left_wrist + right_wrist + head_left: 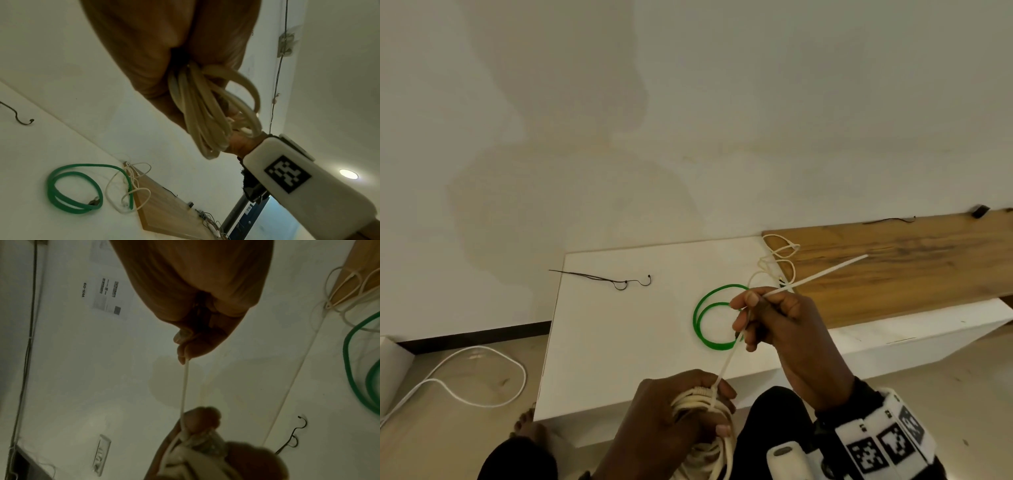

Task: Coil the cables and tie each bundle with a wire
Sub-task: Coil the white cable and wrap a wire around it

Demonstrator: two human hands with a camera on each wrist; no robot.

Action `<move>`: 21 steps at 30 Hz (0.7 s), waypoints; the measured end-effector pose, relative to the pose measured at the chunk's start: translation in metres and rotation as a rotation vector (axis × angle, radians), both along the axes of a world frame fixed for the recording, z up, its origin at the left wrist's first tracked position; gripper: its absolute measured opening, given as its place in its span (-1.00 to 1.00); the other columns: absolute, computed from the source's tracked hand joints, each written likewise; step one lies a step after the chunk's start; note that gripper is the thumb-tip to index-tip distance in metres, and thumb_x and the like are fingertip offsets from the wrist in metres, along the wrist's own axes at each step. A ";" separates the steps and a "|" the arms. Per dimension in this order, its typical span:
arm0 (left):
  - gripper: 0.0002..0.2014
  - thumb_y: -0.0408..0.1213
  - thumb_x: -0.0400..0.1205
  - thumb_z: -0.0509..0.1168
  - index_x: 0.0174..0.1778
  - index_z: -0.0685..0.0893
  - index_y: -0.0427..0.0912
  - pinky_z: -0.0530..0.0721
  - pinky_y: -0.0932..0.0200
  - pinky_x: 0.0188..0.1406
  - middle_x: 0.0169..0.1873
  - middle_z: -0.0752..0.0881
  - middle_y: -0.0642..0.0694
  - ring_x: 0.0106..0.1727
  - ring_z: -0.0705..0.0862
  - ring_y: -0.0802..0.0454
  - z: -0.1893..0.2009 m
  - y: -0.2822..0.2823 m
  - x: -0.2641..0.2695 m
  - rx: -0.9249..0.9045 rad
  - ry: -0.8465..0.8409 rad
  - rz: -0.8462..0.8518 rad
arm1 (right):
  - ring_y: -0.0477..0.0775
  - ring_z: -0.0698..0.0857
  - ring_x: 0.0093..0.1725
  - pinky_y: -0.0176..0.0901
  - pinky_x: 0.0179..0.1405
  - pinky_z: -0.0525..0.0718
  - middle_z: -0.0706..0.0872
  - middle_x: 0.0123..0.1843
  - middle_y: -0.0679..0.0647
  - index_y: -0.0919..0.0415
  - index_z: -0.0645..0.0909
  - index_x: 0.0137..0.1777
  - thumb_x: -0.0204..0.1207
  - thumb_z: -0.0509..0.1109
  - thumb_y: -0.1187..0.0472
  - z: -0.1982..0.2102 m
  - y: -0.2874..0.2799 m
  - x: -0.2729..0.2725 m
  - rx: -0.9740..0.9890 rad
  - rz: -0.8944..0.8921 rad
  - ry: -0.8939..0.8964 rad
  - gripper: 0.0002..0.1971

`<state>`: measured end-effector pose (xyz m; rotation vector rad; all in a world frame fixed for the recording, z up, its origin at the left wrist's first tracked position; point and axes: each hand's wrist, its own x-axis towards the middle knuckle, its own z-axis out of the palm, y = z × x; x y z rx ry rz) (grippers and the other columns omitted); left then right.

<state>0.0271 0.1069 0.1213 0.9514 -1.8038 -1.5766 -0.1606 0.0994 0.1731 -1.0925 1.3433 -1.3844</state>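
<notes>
A cream coiled cable (705, 404) sits bunched in the left hand (671, 411), low at the near edge of the white worktop (619, 325), the fingers (724, 428) wrapped tight around the loops. A pale tie strip (726, 366) circles the bundle and runs taut up to the right hand (767, 318), whose fingers (743, 301) pinch it, the free tail poking out toward the wooden board (893, 267). Behind the right hand lie a green cable (702, 308) in two loose loops, a thin white cable (780, 257) and, well to the left, a dark wire (616, 279). Another white cable (465, 377) trails on the floor
</notes>
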 end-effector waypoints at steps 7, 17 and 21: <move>-0.68 -0.06 0.27 0.54 -0.06 0.78 0.06 0.75 0.15 -0.08 -0.14 0.82 -0.03 -0.12 0.79 0.04 0.001 -0.025 -0.014 -0.016 0.078 0.023 | 0.07 0.69 -0.18 -0.15 -0.23 0.68 0.79 -0.06 0.20 0.21 0.61 0.24 0.40 0.37 -0.08 0.013 -0.006 -0.016 0.233 0.152 0.045 -0.51; -0.69 -0.11 0.44 0.38 0.03 0.74 -0.16 0.71 0.32 -0.25 -0.12 0.81 -0.14 -0.09 0.80 0.00 -0.023 -0.047 -0.010 0.149 0.258 0.405 | -0.05 0.78 0.00 -0.07 0.01 0.78 0.80 0.06 -0.02 0.04 0.66 0.18 0.45 0.48 -0.04 -0.055 -0.001 0.025 0.415 0.392 0.117 -0.66; -0.60 0.02 0.46 0.49 0.16 0.67 -0.03 0.76 0.17 -0.16 0.00 0.77 -0.10 -0.01 0.78 0.04 -0.031 -0.056 0.001 0.250 0.214 0.410 | -0.01 0.77 -0.15 -0.12 -0.13 0.77 0.83 -0.10 0.18 0.26 0.73 0.03 0.46 0.47 -0.02 -0.071 -0.020 0.034 0.363 0.334 0.082 -0.66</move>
